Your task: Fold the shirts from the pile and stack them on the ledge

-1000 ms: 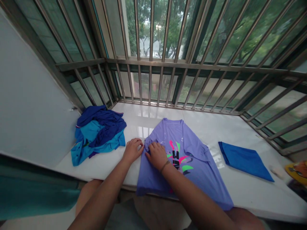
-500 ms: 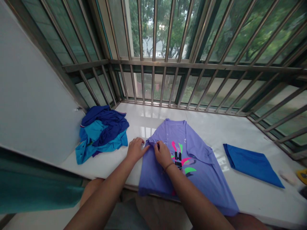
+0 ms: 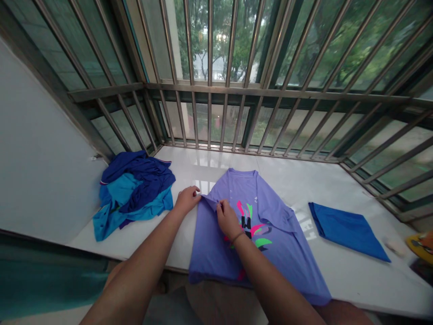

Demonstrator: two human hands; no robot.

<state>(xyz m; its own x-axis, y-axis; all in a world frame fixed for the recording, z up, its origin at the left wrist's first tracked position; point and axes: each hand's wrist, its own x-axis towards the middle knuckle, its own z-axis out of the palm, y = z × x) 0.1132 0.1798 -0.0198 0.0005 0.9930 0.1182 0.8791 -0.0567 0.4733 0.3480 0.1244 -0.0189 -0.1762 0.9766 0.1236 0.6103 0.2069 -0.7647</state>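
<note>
purple t-shirt (image 3: 270, 225) lies on white marble ledge (image 3: 338, 271) beside barred window (image 3: 237, 67).

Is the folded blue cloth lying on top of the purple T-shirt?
No, the folded blue cloth lies on the white ledge to the right of the purple T-shirt, with bare ledge between them.
</note>
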